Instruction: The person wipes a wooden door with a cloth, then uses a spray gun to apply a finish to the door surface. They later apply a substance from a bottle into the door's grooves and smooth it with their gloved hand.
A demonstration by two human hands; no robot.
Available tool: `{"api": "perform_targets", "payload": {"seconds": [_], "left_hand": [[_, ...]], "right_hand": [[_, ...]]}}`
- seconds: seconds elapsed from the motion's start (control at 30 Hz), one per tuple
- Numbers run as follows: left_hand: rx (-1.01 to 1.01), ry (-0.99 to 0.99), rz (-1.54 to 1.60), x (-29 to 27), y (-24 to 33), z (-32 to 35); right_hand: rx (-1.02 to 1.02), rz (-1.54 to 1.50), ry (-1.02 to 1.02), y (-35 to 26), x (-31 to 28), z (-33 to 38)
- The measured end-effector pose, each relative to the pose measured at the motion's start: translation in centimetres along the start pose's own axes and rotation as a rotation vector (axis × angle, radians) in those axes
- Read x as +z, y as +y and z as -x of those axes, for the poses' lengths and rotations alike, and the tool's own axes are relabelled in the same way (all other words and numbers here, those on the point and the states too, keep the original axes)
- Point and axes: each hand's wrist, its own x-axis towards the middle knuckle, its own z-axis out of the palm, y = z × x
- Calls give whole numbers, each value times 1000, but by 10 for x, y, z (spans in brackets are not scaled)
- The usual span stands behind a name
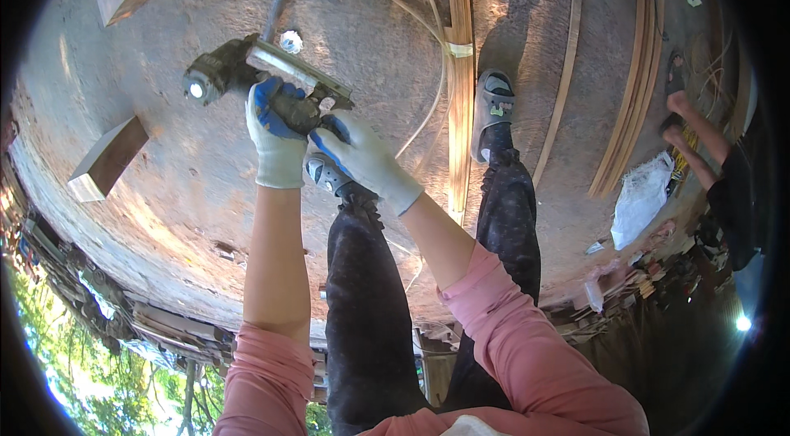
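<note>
- White-and-blue gloves on both hands, both wrapped shut around one power tool (263, 78).
- Left hand (276, 136) grips the dark body from below, fingers curled over the top.
- Right hand (362, 158) clamps the rear end of the tool, just beside the left; the two gloves touch.
- Tool's long axis runs from lower right, at the hands, to upper left. Its round end (197, 89) points up-left, away from both hands.
- Flat metal bar (288, 66) lies along the tool's top, same axis, and sticks out past the left hand.
- Tool is held above the concrete floor (189, 181), ahead of the person's knees; whether it touches the floor I cannot tell.
- Open floor to the left and ahead of the round end; the nearest thing there is a wooden block (107, 160), well apart.
- Right of the hands: a long wood strip bundle (459, 82) runs away from the person, near the right glove, with a thin curved strip (428, 115) between.
- Sandalled foot (492, 111) stands just right of the bundle.
- More strips (629, 99) lie farther right, with a white bag (642, 193) near them.
- Another person's hands (687, 123) at the far right edge, well apart.
</note>
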Motion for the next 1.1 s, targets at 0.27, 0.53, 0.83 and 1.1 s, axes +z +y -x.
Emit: {"api": "perform_targets", "payload": {"seconds": [0.27,0.53,0.83,1.1], "left_hand": [[61,-18,7,-39,14,-8],[88,6,70,-69,11,-11],[19,-11,143,-87,12,-12],[32,-83,207,-72,20,3]], "right_hand": [[-20,298,-137,15,28,-9],[-33,335,-197,11,38,-4],[-18,240,-269,14,43,-4],[-192,127,-157,8,32,12]]}}
